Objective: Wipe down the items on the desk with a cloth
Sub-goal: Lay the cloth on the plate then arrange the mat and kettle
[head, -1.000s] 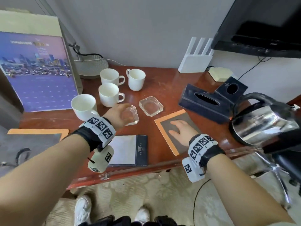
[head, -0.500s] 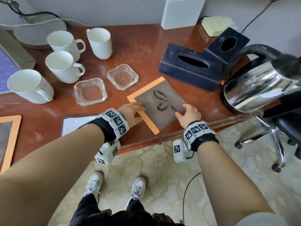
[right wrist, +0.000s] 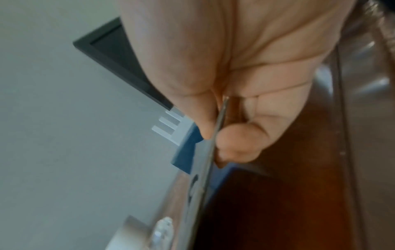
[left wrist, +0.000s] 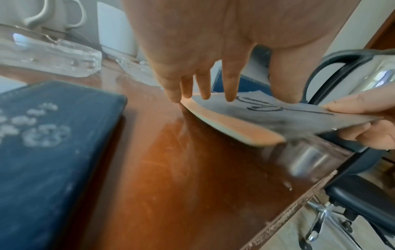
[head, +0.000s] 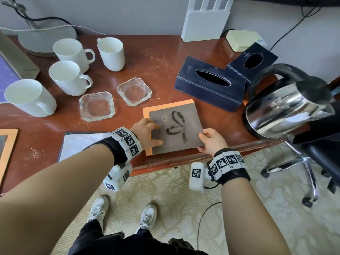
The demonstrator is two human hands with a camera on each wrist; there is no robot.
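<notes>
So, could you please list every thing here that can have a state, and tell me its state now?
grey pad: right edge lifted off the desk, left edge down, dark marks on it
right hand: pinches the pad's right edge
left hand: straight fingers rest on the pad's left edge
four white mugs: upright, empty
two glass ashtrays: upright, empty
tissue box: slot shows no tissue
kettle: upright
</notes>
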